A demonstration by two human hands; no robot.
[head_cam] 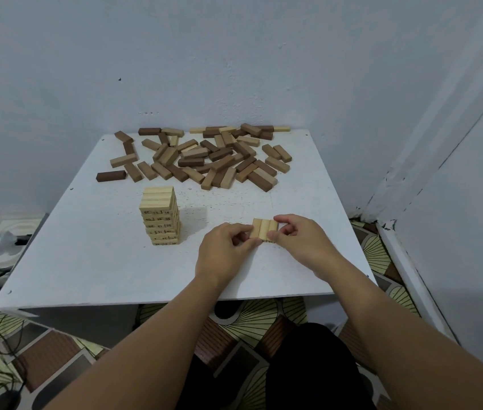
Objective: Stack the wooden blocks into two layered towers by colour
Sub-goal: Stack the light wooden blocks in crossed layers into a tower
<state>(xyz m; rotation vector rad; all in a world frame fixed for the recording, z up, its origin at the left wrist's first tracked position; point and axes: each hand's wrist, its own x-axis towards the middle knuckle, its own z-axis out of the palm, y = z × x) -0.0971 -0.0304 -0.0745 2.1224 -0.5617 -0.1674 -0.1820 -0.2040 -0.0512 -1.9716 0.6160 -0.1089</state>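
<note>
From the head camera, both hands meet at a row of three pale blocks [265, 230] lying side by side on the white table [86, 261], long axes pointing away from the person. The left hand [224, 252] pinches the row's left side with curled fingers; the right hand [299, 239] pinches its right side. Left of the grip stands a pale tower [160, 216]. Beyond the grip lies a loose pile of blocks [204, 156], light and dark, pointing every way.

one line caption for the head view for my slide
Both hands square up three pale blocks beside a pale tower.
</note>
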